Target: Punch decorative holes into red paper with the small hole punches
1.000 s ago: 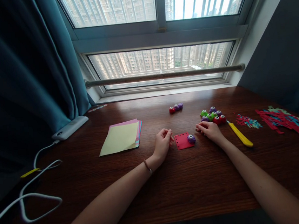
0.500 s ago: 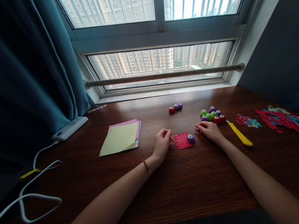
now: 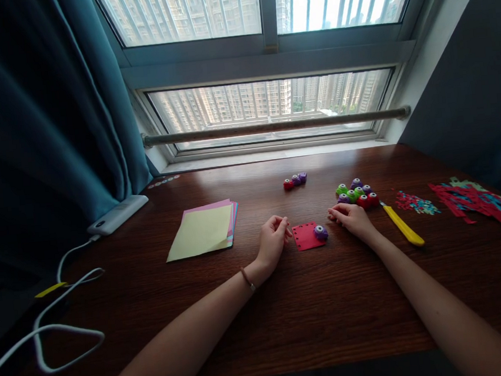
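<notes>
A small square of red paper (image 3: 304,238) lies on the table, with holes along its edges. On its right edge sits a purple craft punch (image 3: 321,232). My left hand (image 3: 274,240) rests just left of the paper, fingers curled in and thumb against them; nothing shows in it. To the right of the punch, my right hand (image 3: 350,218) lies on the table with its fingers drawn together, apart from the punch. No object is visible in that hand either. Just beyond it stands a cluster of green, purple and red punches (image 3: 357,193).
A yellow-handled knife (image 3: 403,226) lies right of my right hand, near paper confetti (image 3: 415,202) and cut paper strips (image 3: 477,198). Colored sheets (image 3: 201,233) are stacked at left. Three punches (image 3: 295,180) stand farther back. A white power strip (image 3: 118,215) and cable (image 3: 69,326) lie far left.
</notes>
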The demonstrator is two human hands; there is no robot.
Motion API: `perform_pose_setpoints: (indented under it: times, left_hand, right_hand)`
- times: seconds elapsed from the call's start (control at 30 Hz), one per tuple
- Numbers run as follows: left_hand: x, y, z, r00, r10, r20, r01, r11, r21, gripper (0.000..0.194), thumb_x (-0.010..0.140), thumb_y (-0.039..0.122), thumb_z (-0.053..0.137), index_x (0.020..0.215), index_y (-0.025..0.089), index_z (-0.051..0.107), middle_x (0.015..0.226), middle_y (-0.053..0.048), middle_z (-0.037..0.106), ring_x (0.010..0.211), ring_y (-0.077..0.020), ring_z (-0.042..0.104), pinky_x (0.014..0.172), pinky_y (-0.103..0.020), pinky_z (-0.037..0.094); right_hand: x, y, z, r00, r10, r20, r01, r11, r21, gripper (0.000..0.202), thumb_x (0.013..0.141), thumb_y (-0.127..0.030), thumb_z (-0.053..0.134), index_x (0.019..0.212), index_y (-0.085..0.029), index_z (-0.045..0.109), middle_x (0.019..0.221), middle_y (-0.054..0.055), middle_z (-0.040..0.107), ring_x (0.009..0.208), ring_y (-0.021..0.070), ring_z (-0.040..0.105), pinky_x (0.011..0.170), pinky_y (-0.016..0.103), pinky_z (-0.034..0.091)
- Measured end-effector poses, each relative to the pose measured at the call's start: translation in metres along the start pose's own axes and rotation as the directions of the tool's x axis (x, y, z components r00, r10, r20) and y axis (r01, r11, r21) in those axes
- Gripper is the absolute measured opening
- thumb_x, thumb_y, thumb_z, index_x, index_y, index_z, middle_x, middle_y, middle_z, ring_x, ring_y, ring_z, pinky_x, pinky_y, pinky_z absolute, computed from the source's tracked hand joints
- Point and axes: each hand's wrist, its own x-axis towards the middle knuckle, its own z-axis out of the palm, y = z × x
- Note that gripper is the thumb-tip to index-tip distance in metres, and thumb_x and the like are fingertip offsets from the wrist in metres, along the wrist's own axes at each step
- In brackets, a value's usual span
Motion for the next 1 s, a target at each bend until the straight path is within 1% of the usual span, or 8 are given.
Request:
perform_pose_setpoints:
  times: [0.3,1.0]
  left_hand:
    - [-0.0006,0.0014,0.0005,1.000,0.001,-0.012,-0.001,1.000,0.003,0.025,0.080,0.037,0.049,0.071,0.014,0.048,0.052,0.001,0.052,0.038,-0.0065,0.040,0.038,-0.018,0.030]
    - [-0.0008,0.0004,0.0001,1.000,-0.005,-0.007,0.005,1.000,-0.014,0.025,0.079,0.039,0.051,0.072,0.014,0.049,0.053,0.002,0.052,0.039,-0.0067,0.041,0.039,-0.018,0.031]
  right_hand:
    - [0.0028,0.0080,0.0005,1.000,-0.013,0.014,0.013,1.000,0.007,0.034,0.078,-0.048,0.050,0.077,-0.015,0.062,0.072,0.005,0.064,0.056,0.0129,0.054,0.048,0.021,0.040]
    - [0.0020,0.0055,0.0008,1.000,-0.001,0.009,0.001,1.000,0.002,0.039,0.076,-0.051,0.050,0.077,-0.015,0.062,0.072,0.007,0.065,0.055,0.0149,0.055,0.046,0.023,0.041]
